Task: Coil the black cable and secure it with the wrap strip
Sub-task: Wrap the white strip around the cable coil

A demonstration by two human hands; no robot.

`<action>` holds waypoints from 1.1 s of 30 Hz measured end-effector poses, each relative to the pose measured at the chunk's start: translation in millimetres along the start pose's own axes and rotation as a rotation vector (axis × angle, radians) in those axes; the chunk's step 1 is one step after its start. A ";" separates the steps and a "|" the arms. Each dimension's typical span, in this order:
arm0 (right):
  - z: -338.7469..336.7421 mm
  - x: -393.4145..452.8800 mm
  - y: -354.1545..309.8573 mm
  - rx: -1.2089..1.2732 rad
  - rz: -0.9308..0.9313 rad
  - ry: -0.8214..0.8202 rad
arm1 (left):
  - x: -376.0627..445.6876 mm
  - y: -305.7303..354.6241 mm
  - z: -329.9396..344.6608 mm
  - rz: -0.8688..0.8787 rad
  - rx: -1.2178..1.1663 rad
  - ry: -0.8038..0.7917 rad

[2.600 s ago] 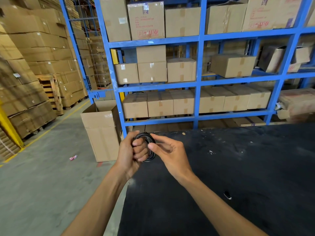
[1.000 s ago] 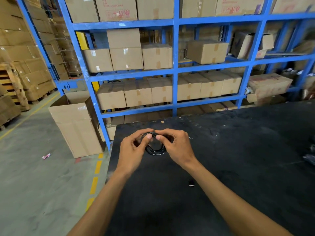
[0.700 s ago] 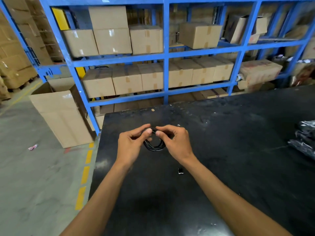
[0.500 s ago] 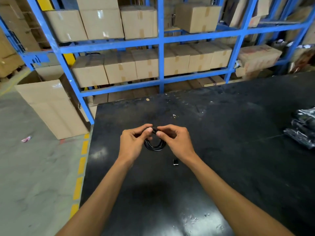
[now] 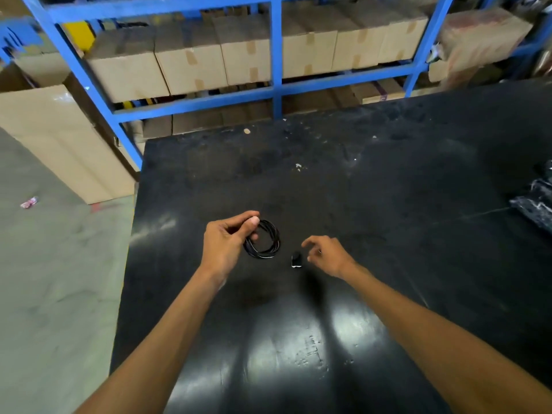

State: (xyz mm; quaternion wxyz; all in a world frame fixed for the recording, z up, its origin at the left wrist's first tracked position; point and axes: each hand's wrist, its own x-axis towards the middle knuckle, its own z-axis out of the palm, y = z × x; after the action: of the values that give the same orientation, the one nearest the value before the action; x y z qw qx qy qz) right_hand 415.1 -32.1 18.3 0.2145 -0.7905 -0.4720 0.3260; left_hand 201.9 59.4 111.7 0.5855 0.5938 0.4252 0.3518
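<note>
Dangling from left hand [image 5: 227, 243]: coiled black cable [image 5: 264, 240]

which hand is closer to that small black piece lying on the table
Right. The right hand hovers open just right of the small black piece, fingertips almost at it. The left hand is farther off to its left, pinching the coiled cable.

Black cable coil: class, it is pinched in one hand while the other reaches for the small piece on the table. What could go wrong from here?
1. The left hand grips the black cable coil at one side only; the free loops might spring apart.
2. The small black piece, probably the wrap strip, is dark on a black table; the open right hand could fumble it.
3. Wrapping one-handed may loosen the coil.
</note>
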 end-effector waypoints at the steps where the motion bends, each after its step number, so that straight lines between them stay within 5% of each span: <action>1: 5.5 7.7 4.2 -0.063 0.003 -0.017 | 2.7 -1.9 0.6 -0.016 0.003 -0.001; 10: 34.1 60.9 10.8 -0.433 -0.041 -0.075 | 21.8 -4.2 3.6 -0.105 0.004 -0.004; 24: 45.1 68.4 9.4 -0.505 -0.124 -0.118 | 16.9 -6.6 1.0 -0.157 -0.046 -0.035; 27: 47.5 70.6 8.4 -0.380 -0.074 -0.025 | 14.4 -7.2 -3.5 -0.160 -0.048 -0.019; 33: 31.9 64.1 -42.8 0.350 -0.090 0.244 | 10.7 -1.6 -3.8 -0.171 -0.076 0.006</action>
State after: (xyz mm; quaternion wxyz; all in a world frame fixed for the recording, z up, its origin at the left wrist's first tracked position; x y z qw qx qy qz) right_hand 388.2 45.5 3.7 0.4185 -0.7529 -0.4134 0.2950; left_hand 202.5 70.7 109.5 0.6342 0.5316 0.4627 0.3181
